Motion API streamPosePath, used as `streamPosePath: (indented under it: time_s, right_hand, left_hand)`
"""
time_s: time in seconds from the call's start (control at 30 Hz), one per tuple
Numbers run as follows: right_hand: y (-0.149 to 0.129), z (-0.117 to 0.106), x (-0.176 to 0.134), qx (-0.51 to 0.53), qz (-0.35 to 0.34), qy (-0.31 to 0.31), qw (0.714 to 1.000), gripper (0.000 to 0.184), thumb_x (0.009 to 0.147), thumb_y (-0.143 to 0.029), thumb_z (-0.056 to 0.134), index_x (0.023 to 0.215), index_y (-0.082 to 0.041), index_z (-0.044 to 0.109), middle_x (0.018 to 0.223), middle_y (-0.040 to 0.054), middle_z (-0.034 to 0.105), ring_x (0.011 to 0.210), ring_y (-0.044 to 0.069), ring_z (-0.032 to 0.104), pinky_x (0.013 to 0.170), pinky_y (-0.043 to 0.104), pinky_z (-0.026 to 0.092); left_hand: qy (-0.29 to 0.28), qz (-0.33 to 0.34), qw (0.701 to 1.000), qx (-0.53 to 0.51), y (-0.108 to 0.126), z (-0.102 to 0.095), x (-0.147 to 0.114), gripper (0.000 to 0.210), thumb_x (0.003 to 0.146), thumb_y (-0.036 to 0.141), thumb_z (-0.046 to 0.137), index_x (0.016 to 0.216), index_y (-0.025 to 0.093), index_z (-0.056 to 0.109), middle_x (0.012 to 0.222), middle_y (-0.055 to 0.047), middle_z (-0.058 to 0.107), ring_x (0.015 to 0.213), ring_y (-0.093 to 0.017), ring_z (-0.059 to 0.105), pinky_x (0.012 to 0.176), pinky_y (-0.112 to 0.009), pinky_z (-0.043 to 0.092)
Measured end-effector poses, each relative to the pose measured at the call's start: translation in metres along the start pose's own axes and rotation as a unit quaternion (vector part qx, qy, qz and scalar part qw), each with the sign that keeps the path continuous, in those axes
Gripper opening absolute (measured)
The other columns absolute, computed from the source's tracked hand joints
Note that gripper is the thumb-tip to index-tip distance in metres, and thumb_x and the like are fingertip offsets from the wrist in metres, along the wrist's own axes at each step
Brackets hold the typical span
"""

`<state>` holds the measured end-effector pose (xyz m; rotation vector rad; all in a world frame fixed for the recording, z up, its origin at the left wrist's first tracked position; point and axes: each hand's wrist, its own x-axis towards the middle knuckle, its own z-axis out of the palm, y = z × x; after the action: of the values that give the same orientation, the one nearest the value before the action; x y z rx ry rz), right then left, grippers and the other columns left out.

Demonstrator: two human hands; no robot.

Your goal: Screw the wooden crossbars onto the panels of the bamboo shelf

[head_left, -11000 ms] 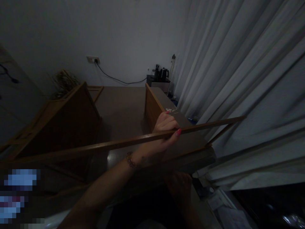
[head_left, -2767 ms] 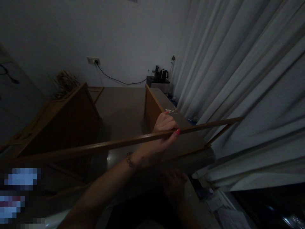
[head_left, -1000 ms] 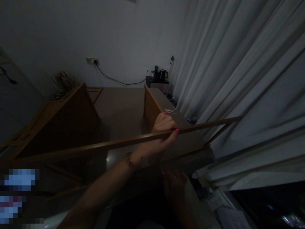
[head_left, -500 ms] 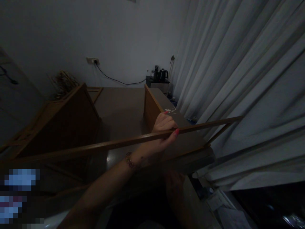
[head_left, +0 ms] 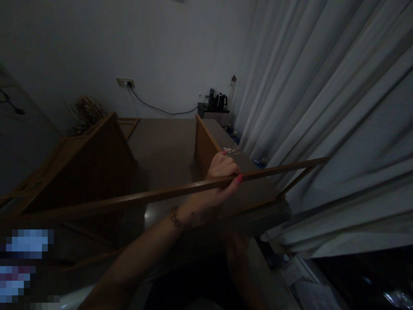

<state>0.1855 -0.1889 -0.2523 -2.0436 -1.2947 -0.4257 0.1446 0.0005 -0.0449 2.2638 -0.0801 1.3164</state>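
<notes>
A long, thin wooden rail (head_left: 145, 197) crosses the view from the left edge up to the curtain on the right. My left hand (head_left: 222, 176) is closed around this rail, with the thumb on the near side and the other fingers beyond it. A beaded bracelet (head_left: 176, 217) circles that wrist. Lower down, in deep shadow, is my right hand (head_left: 238, 246), by the lower side of a dark panel-like surface (head_left: 258, 219) under the rail. Its fingers are blurred and dark, so whether it holds anything is hidden.
Wooden furniture panels stand at left (head_left: 84, 168) and centre right (head_left: 206, 144). A white curtain (head_left: 306, 107) hangs along the right. A black kettle (head_left: 221, 101) sits on a small cabinet (head_left: 216, 115) by the wall, near a black cord (head_left: 161, 111). Dried stalks (head_left: 85, 112) lie behind the left panel.
My right hand has shifted slightly downward in the shadow. My left hand and the wooden rail look the same.
</notes>
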Motion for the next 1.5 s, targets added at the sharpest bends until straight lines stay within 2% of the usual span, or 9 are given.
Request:
streamPosePath:
  time_s: [0.07,0.2,0.33,0.53,0.67,0.8,1.07,1.27,1.5]
  right_hand:
    - [-0.004,-0.001,0.006,0.019,0.030,-0.011,0.999,0.035,0.101,-0.019,0.030,0.087,-0.024,0.062,0.082,0.0022,0.068,0.079,0.018,0.060,0.080,0.033,0.033]
    - [-0.002,-0.012,0.015,0.011,0.022,-0.022,0.999,0.029,0.101,-0.026,0.035,0.091,-0.024,0.062,0.082,0.0011,0.069,0.080,0.019,0.058,0.081,0.035,0.029]
    - [0.006,-0.020,0.021,-0.016,-0.044,-0.001,0.999,0.024,0.100,-0.033,0.040,0.096,-0.026,0.063,0.083,0.0007,0.070,0.081,0.020,0.057,0.078,0.035,0.027]
    - [0.009,-0.018,0.029,-0.016,-0.142,0.093,0.985,0.028,0.101,-0.036,0.043,0.085,-0.026,0.063,0.074,-0.0004,0.066,0.075,0.017,0.054,0.074,0.034,0.027]
    - [0.011,-0.018,0.031,0.006,-0.197,0.089,0.976,0.022,0.100,-0.027,0.046,0.093,-0.026,0.066,0.077,-0.0002,0.067,0.074,0.016,0.054,0.079,0.034,0.031]
    - [0.011,-0.022,0.034,0.036,-0.242,0.058,0.968,0.030,0.102,-0.019,0.038,0.106,-0.024,0.067,0.081,0.0016,0.068,0.077,0.015,0.056,0.080,0.032,0.036]
    - [0.012,-0.024,0.034,0.002,-0.234,0.028,0.972,0.028,0.101,-0.027,0.043,0.116,-0.026,0.067,0.083,0.0021,0.068,0.078,0.016,0.057,0.084,0.032,0.037]
    - [0.014,-0.026,0.033,-0.004,-0.244,0.011,0.970,0.032,0.100,-0.023,0.044,0.127,-0.026,0.062,0.084,0.0026,0.067,0.078,0.016,0.056,0.083,0.032,0.038]
    - [0.010,-0.023,0.035,0.023,-0.199,0.059,0.978,0.022,0.099,-0.025,0.047,0.110,-0.026,0.066,0.086,0.0025,0.065,0.080,0.016,0.055,0.076,0.031,0.037]
  left_hand:
    - [-0.005,-0.002,1.000,0.006,0.001,-0.001,0.000,0.032,0.098,0.039,0.033,0.075,0.021,0.046,0.076,0.000,0.051,0.082,-0.017,0.051,0.102,-0.043,0.039]
    - [-0.012,0.004,1.000,0.009,0.002,-0.002,0.001,0.031,0.099,0.037,0.033,0.076,0.021,0.046,0.076,0.000,0.052,0.081,-0.017,0.051,0.102,-0.041,0.039]
    - [-0.004,0.014,1.000,-0.003,0.003,-0.002,0.002,0.030,0.099,0.036,0.034,0.076,0.021,0.046,0.076,0.001,0.052,0.080,-0.016,0.050,0.103,-0.041,0.039]
    - [-0.010,-0.014,1.000,0.005,0.002,-0.001,-0.001,0.031,0.099,0.038,0.034,0.076,0.020,0.046,0.077,0.000,0.052,0.083,-0.016,0.052,0.101,-0.042,0.041]
    - [-0.006,-0.005,1.000,0.002,-0.001,0.000,-0.001,0.032,0.099,0.039,0.033,0.076,0.021,0.045,0.076,0.000,0.051,0.081,-0.016,0.051,0.101,-0.042,0.041]
    - [-0.016,-0.013,1.000,0.016,-0.002,0.000,-0.002,0.032,0.099,0.040,0.032,0.077,0.021,0.044,0.077,-0.001,0.052,0.082,-0.017,0.051,0.100,-0.042,0.040]
    - [-0.016,-0.018,1.000,-0.001,0.000,-0.002,-0.002,0.029,0.099,0.038,0.035,0.078,0.021,0.045,0.079,0.000,0.052,0.082,-0.016,0.052,0.103,-0.044,0.038]
    - [-0.013,-0.014,1.000,0.003,-0.002,0.000,-0.003,0.029,0.098,0.038,0.035,0.078,0.021,0.045,0.077,0.000,0.052,0.081,-0.017,0.052,0.101,-0.045,0.040]
    - [-0.011,-0.010,1.000,0.009,-0.004,0.002,-0.004,0.031,0.099,0.040,0.032,0.078,0.021,0.044,0.078,0.000,0.052,0.083,-0.017,0.052,0.100,-0.042,0.041]
